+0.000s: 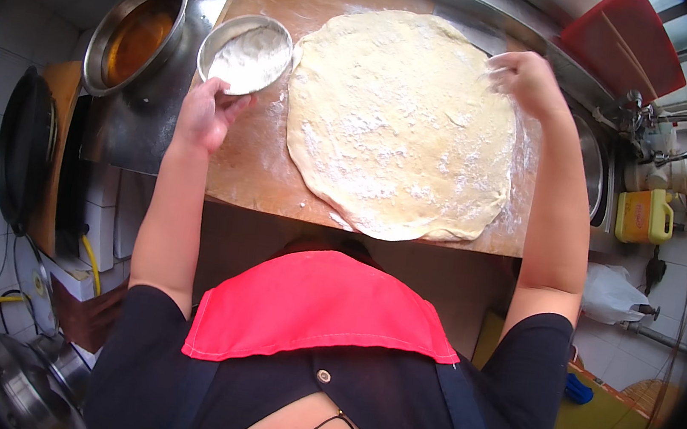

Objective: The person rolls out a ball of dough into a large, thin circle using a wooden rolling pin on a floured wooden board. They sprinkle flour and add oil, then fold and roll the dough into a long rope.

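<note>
A large, flat, roughly round sheet of dough (399,125) lies on the wooden board (244,183), patches of white flour on its top. Its near side reaches the board's front edge. My left hand (210,111) grips the near rim of a metal bowl (204,46) that holds white flour (249,61), just left of the dough. Over the dough's upper right edge is my right hand (521,79), fingers bent together and slightly blurred, with flour on the fingertips. Whether flour is pinched inside them cannot be told.
A steel basin (177,33) with amber liquid stands left of the flour bowl. At the right are a faucet (683,121), part of a sink (588,161), a red board-like object (628,43) and a yellow jug (642,216). A dark round pan (20,146) leans at the far left.
</note>
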Action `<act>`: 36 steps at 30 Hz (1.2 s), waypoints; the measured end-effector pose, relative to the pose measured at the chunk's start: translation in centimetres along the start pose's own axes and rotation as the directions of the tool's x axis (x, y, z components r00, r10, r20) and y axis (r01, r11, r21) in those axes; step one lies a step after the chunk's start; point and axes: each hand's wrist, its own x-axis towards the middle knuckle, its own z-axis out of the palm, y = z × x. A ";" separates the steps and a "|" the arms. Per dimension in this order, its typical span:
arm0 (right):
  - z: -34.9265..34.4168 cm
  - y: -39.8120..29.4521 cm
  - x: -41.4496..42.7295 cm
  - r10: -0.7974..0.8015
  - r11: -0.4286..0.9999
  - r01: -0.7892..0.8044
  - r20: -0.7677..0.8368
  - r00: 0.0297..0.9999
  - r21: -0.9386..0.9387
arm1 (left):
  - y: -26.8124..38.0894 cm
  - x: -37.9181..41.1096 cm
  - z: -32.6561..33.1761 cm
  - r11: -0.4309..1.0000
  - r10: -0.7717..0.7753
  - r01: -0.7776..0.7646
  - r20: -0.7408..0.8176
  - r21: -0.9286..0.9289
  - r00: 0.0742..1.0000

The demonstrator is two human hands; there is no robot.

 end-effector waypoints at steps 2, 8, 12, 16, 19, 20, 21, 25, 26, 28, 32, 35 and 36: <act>-0.5 1.8 0.8 0.021 1.000 -0.020 -0.065 0.998 0.024 | 0.9 2.4 0.7 0.999 -0.011 0.011 -0.002 -0.043 1.000; -1.7 2.1 1.6 0.067 0.990 -0.086 -0.165 0.984 -0.113 | 3.1 9.7 3.4 0.993 -0.117 0.117 0.016 -0.003 0.993; -3.3 5.2 -0.4 0.077 0.983 -0.103 -0.169 0.983 -0.149 | 2.8 13.3 4.9 0.990 -0.132 0.128 0.074 0.063 0.988; -3.8 1.0 -0.9 0.102 0.993 -0.069 -0.385 0.917 0.098 | 2.9 15.2 5.7 0.987 -0.146 0.140 0.079 0.075 0.986; -3.1 -1.6 0.0 -0.183 0.981 0.194 -0.461 0.868 -0.025 | 2.5 16.3 6.0 0.991 -0.129 0.132 0.067 -0.039 0.989; -1.9 -3.8 -0.2 -0.187 0.965 0.245 -0.412 0.892 0.091 | 2.2 16.1 5.9 0.990 -0.123 0.125 0.040 -0.065 0.992; -0.9 -6.2 -0.5 -0.195 0.939 0.279 -0.360 0.912 0.198 | 2.1 15.9 5.9 0.988 -0.124 0.126 0.022 -0.093 0.992; 3.0 -14.7 0.1 -0.255 0.865 0.367 -0.330 0.909 0.342 | 1.2 12.7 3.2 0.998 -0.010 0.012 0.023 -0.068 1.000; 3.3 -16.1 0.1 -0.282 0.872 0.383 -0.326 0.902 0.305 | 0.7 12.3 2.1 0.996 -0.017 0.019 0.031 -0.086 0.999; 3.7 -17.9 -0.2 -0.354 0.846 0.448 -0.325 0.877 0.290 | 0.3 10.5 0.3 0.996 -0.028 0.031 0.037 -0.089 0.999; 5.3 -18.2 -1.0 -0.542 0.783 0.611 -0.354 0.762 0.117 | 0.6 6.2 -0.6 1.000 0.009 -0.009 0.019 -0.007 1.000; 2.7 -17.3 -0.6 -0.440 0.794 0.559 -0.409 0.800 0.239 | 1.0 4.3 0.0 0.999 0.038 -0.041 0.080 0.031 0.996; 1.9 -15.9 -0.7 -0.380 0.778 0.494 -0.334 0.862 0.389 | 1.2 3.6 1.3 0.997 0.047 -0.055 0.138 0.054 0.989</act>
